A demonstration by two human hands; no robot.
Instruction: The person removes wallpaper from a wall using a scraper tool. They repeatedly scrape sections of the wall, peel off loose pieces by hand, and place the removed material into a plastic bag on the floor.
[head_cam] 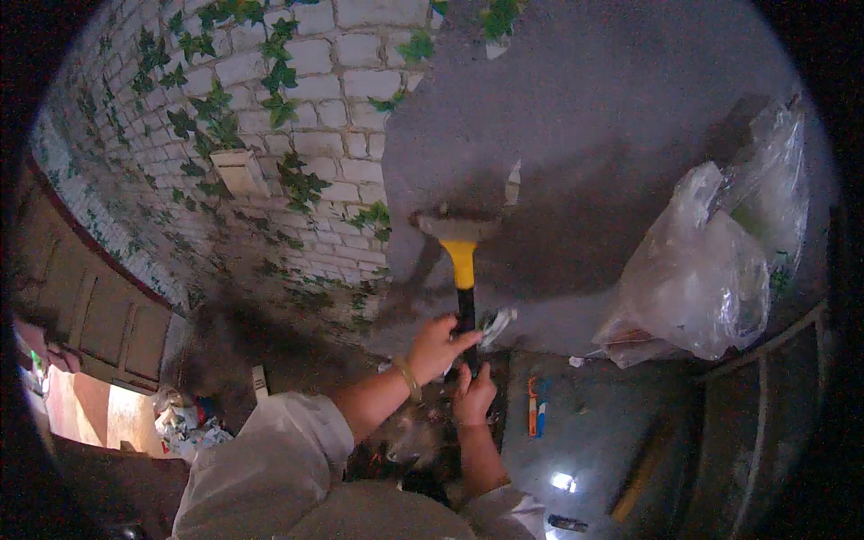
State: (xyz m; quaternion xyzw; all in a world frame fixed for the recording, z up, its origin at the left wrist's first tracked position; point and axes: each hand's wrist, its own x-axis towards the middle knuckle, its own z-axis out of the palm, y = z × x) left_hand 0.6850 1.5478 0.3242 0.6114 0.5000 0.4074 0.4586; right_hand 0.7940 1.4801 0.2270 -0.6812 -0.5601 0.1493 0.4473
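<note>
A long-handled wall scraper [462,263] stands upright against the wall, with a wide head, a yellow neck and a black grip. My left hand [432,351], with a bangle at its wrist, closes around the black grip. Just below it, my right hand [474,397] is wrapped about the handle's lower end. The scraper's head meets or nearly meets the bare grey wall [574,88]. To its left, brick-and-ivy patterned wallpaper [317,145] covers the wall. A small pale scrap [514,183] clings to the grey area, and a whitish crumpled piece [498,327] is beside the grip.
A wall switch plate [239,173] sits within the wallpaper. Clear plastic bags [695,277] hang at the right. Orange and blue tools [536,407] and a bright light [562,481] are on the dark surface below. Crumpled litter [189,422] lies at lower left by a wooden door [94,297].
</note>
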